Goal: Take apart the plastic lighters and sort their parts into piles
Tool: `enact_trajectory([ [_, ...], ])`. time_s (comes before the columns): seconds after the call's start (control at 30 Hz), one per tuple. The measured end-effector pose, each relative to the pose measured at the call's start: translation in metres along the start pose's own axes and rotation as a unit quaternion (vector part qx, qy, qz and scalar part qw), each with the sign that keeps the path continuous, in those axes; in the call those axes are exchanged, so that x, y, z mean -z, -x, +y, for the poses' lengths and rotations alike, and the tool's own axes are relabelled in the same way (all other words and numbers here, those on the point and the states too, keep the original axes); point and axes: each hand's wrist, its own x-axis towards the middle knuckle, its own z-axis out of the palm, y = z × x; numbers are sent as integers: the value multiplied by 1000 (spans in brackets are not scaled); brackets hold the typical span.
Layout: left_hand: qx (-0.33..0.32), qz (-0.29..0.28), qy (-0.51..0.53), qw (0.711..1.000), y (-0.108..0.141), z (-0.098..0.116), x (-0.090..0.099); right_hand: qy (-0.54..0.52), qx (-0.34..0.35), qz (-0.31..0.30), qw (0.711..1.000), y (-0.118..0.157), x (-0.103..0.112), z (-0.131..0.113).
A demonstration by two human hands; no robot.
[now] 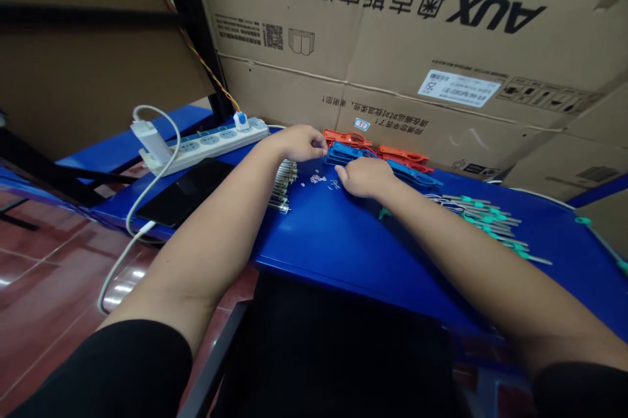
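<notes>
Closest to my head camera are two black sleeves at the bottom of my view, with a dark seat back between them and a glossy red tile floor down to the left. Both bare forearms reach past these onto a blue tabletop.

I can see the left hand at the far side of the table. Its fingers are bunched and pressed together, with the tips coming down at the near end of a pile of blue plastic-handled clippers. I cannot tell whether they are pinching anything. The right hand lies just nearer and to the right, palm down and curved over, with its fingers folded toward the blue clippers. They look closed up rather than spread, but I cannot tell if they grip anything.

Tiny white bits lie scattered on the table just below the hands. A row of silver metal pins sits just left of them, and a small green piece lies by the right wrist. Farther right is a loose row of metal rods with green collars.

Beyond the blue clippers, red plastic-handled clippers touch them along the far edge. On the left are a black phone, a white charging cable, and a white power strip with a blue plug. An upside-down AUX cardboard box rises behind it all.
</notes>
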Motion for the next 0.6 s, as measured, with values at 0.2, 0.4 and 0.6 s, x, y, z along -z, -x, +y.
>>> enact_trajectory([
  [0.2,4,1,-9,1000,2,6,1,-9,-36,-28,999,5,0,-9],
  [0.4,5,2,-11,1000,4,7,3,-11,-42,16,999,11,-6,-32],
  [0.6,16,1,-12,1000,4,7,2,-1,5,32,999,4,-11,-29],
])
